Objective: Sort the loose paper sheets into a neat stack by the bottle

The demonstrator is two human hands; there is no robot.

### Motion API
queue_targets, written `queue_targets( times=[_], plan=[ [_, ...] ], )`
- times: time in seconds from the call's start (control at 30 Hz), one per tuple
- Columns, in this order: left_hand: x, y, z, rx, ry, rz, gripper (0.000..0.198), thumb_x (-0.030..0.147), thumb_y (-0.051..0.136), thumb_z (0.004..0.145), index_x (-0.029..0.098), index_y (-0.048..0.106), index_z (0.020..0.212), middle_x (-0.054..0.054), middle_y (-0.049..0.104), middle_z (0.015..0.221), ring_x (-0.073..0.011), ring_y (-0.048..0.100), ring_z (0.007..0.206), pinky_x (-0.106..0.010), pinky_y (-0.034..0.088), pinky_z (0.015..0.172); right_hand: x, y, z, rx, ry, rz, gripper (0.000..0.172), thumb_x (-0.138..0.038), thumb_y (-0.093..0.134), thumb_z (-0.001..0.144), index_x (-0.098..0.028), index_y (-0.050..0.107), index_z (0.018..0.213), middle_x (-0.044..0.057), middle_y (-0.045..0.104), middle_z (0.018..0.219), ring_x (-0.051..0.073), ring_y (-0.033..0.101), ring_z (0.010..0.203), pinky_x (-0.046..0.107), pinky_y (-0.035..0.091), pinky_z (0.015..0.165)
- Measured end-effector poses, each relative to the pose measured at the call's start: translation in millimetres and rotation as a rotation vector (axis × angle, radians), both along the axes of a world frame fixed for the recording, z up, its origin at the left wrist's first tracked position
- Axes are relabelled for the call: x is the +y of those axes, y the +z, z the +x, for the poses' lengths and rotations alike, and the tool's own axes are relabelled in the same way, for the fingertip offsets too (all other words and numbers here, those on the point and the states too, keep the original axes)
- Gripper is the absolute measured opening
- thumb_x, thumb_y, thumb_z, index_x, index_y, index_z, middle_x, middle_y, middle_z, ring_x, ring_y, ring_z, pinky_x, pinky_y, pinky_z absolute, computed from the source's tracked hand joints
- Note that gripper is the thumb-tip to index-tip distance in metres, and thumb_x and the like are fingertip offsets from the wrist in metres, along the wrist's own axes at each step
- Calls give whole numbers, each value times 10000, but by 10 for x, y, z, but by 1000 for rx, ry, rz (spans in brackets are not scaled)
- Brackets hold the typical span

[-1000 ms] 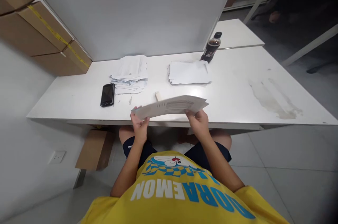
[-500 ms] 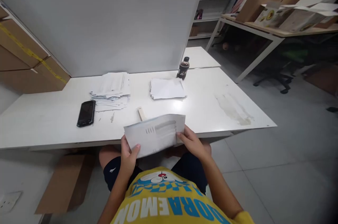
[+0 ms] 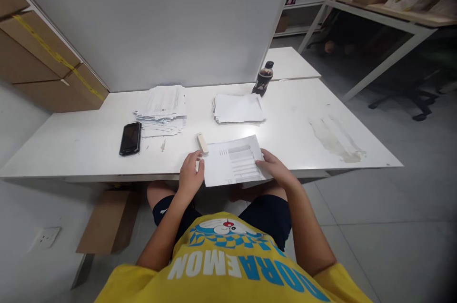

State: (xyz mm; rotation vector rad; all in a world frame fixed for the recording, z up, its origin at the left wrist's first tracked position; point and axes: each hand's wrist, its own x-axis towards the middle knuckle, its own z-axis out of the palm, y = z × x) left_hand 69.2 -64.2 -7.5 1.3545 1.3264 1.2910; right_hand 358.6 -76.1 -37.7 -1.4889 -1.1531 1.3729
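Note:
Printed sheets point(image 3: 233, 162) lie at the front edge of the white table, tilted a little, their lower part over my lap. My right hand point(image 3: 276, 167) grips their right edge, thumb on top. At their left edge is my left hand point(image 3: 192, 171), its fingers bent and apart, next to the lower end of a small cream-coloured stick-like object point(image 3: 202, 143). Behind the sheets, a stack of blank-looking paper point(image 3: 239, 108) rests on the table. Farther left sits an uneven pile of printed papers point(image 3: 162, 110).
A black phone point(image 3: 130, 139) lies left of the printed pile. A dark bottle point(image 3: 263, 79) stands behind the blank-looking stack. Cardboard boxes point(image 3: 71, 89) are at the back left, against a grey panel point(image 3: 171, 22). A stain point(image 3: 337, 141) marks the table's right part.
The sheets have been lowered from above my lap onto the table edge. My left hand has come off their left corner and moved up beside the cream object. The camera view has shifted.

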Motion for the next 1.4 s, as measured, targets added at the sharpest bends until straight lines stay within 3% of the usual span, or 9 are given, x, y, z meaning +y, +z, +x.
queue_targets(
  times=[0.07, 0.17, 0.4, 0.57, 0.67, 0.83, 1.0, 1.2, 1.4],
  plan=[
    [154, 6, 83, 8, -113, 58, 390, 187, 710, 735, 229, 693, 1122, -111, 639, 1249, -316, 455, 1334, -437, 252, 1182, 86, 39, 35, -18, 3, -7, 497, -329, 609, 716, -211, 594, 1199, 73, 705, 1115, 284, 647, 1026, 440, 503, 919],
    [323, -89, 135, 54, -246, 95, 453, 181, 722, 718, 199, 672, 1167, -130, 590, 1361, -331, 280, 1466, -468, 108, 1228, 133, 16, 30, -48, -1, 13, 481, -336, 585, 730, -197, 603, 1190, 70, 702, 1124, 285, 640, 1043, 455, 488, 952],
    [353, -279, 62, 48, -279, 80, 410, 248, 694, 785, 218, 671, 1193, -107, 584, 1388, -305, 282, 1470, -474, 121, 1234, 116, -67, 26, -96, 29, 57, 517, -384, 558, 822, -230, 536, 1315, 73, 662, 1240, 285, 603, 1148, 471, 470, 993],
    [366, -357, -5, 395, -366, 251, 431, 277, 583, 877, 210, 611, 1302, -100, 522, 1454, -292, 274, 1471, -478, 215, 1216, 214, -69, 28, -75, 61, 38, 506, -379, 547, 817, -220, 552, 1297, 66, 684, 1178, 281, 631, 1082, 469, 488, 959],
    [396, -373, -39, 503, -370, 351, 427, 288, 523, 914, 220, 595, 1328, -99, 530, 1446, -286, 311, 1456, -471, 283, 1193, 236, -45, -28, -88, 39, 62, 458, -349, 545, 775, -221, 604, 1211, 52, 707, 1094, 274, 646, 1012, 443, 510, 905],
    [396, -333, -72, 331, -359, 314, 421, 296, 608, 870, 253, 632, 1289, -90, 584, 1391, -290, 359, 1434, -504, 272, 1191, 305, 64, 225, -53, -150, 162, 316, -373, 600, 683, -218, 653, 952, 16, 696, 838, 236, 637, 795, 351, 523, 726],
    [341, -315, -105, 231, -341, 281, 375, 321, 639, 858, 299, 671, 1231, -81, 610, 1360, -282, 409, 1407, -514, 299, 1170, 898, 229, 704, -5, -554, 408, 278, -335, 563, 672, -207, 610, 914, -19, 619, 743, 169, 565, 697, 266, 461, 634],
    [288, -400, 63, 168, -117, 299, 288, 338, 636, 873, 275, 705, 1146, -93, 633, 1324, -290, 416, 1402, -528, 291, 1179, 1879, 187, 429, -453, -442, 337, 397, -223, 390, 802, -79, 584, 1118, 115, 656, 993, 185, 556, 874, 320, 434, 808],
    [257, -551, 172, 467, -79, 400, 324, 217, 507, 922, 233, 643, 1216, -89, 598, 1373, -276, 396, 1416, -531, 382, 1132, 1989, -44, 376, -586, -484, 382, 558, -333, 483, 866, -21, 506, 1328, 274, 518, 1329, 344, 405, 1252, 523, 243, 1064]
  ],
)
